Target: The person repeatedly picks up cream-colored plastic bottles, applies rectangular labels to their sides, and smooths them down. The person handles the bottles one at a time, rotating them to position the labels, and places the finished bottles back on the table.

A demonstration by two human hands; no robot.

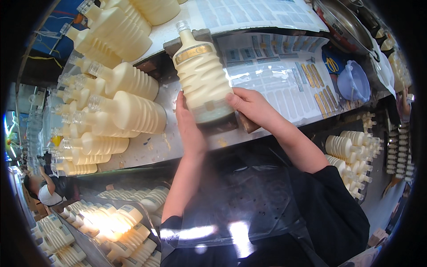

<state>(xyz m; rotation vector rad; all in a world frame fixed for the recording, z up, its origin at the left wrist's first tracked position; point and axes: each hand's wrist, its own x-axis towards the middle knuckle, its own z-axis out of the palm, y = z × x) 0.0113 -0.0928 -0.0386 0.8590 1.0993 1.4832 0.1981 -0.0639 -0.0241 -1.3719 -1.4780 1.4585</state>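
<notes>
A cream ridged bottle (202, 82) lies over the near part of the metal table (153, 153), neck pointing away from the worker. The two-handed grip is clamped on its lower part: the left hand (190, 127) lies along the left side, and the right hand (255, 106) closes on the right side, thumb toward the front. A gold band (193, 53) crosses the shoulder and a pale blue-grey band (211, 110) crosses the lower body; to judge by these, decoration of this piece is well advanced. To the right, a decal sheet (278, 98) carries unused gold strips (320, 104) and bluish pieces, so a supply evidently remains. The unlabelled-looking bottles (138, 111) at the left of the table probably await the same treatment. Greyish patches on several bottles (118, 227) at the lower left suggest finished pieces, though glare makes this uncertain. Beyond the sheet stands a lavender bucket (353, 84).

Hidden or unclear: the back of the held bottle, the fingers behind it, and whether its weight rests on the brown wooden block (247, 123) beside its base. The upper left bottles are cut off; the co-worker (46, 191) at far left is small and distorted.
</notes>
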